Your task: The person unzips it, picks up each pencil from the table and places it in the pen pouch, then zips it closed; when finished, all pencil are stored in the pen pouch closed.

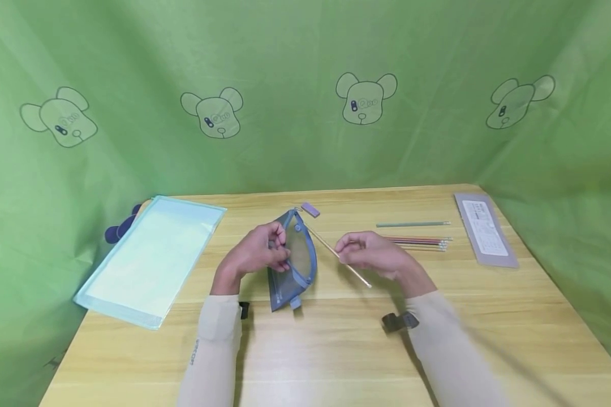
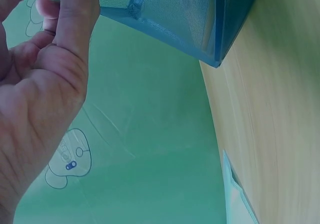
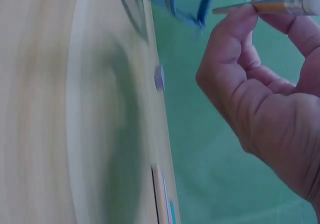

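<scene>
A blue mesh zip pouch (image 1: 288,282) stands with its mouth spread apart, facing right. My left hand (image 1: 259,249) pinches the pouch's near edge between thumb and fingers. In the left wrist view the mesh side of the pouch (image 2: 170,13) shows beyond the hand. My right hand (image 1: 374,254) pinches a yellowish pencil (image 1: 353,272) between thumb and forefinger, slanting up and left, its far end at the pouch's mouth. The right wrist view shows this pencil (image 3: 272,6) with its eraser end toward the right.
A purple eraser (image 1: 310,210) lies behind the pouch. Several pencils (image 1: 417,240) lie at the right, with a green pencil (image 1: 412,224) apart from them. Beyond is a grey package (image 1: 486,230) with a white label. A light-blue folder (image 1: 150,260) lies at the left over a dark-blue object (image 1: 119,229).
</scene>
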Available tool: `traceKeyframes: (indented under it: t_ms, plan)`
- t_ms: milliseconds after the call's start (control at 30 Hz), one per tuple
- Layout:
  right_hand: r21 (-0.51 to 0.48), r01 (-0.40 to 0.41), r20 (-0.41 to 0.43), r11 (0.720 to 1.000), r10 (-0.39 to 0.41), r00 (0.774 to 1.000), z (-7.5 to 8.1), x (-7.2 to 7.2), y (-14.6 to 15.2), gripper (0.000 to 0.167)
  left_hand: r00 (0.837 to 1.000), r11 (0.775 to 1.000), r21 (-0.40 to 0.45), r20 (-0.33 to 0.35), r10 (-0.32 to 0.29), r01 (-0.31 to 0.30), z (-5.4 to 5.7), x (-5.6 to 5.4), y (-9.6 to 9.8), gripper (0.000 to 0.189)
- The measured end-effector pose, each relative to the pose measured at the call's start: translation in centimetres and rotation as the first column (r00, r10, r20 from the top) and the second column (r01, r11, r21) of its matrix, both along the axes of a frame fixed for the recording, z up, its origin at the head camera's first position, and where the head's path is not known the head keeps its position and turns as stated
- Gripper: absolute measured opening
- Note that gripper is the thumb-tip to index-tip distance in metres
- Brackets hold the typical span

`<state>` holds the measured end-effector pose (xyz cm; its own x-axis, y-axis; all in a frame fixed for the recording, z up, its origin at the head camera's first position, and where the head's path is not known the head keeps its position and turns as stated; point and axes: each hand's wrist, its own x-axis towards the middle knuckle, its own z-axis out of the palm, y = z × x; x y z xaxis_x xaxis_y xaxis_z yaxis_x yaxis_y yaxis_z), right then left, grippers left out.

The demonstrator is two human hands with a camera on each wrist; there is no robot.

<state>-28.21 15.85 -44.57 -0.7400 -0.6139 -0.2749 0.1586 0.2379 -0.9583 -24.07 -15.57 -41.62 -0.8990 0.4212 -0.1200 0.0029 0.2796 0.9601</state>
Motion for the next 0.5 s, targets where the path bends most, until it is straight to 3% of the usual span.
traceKeyframes:
  t_ms: [233, 367, 500]
  plan:
    - [-0.005, 0.077, 0.054, 0.997, -0.077, 0.996, -0.2, -0.5, -4.6, 0.020, 0.998, 0.998, -0.028, -0.014, -0.060, 0.060, -0.2, 0.0, 1.0, 0.021]
    - [0.014, 0.134, 0.018, 0.991, -0.134, 0.991, -0.2, -0.4, -6.8, 0.015, 0.996, 0.996, -0.023, -0.013, -0.085, 0.084, -0.3, 0.0, 1.4, 0.021]
    - [0.060, 0.182, -0.040, 0.982, -0.179, 0.983, 0.0, -0.1, -8.8, 0.013, 0.998, 0.998, 0.023, -0.012, -0.066, 0.066, -0.5, -0.3, 1.5, 0.021]
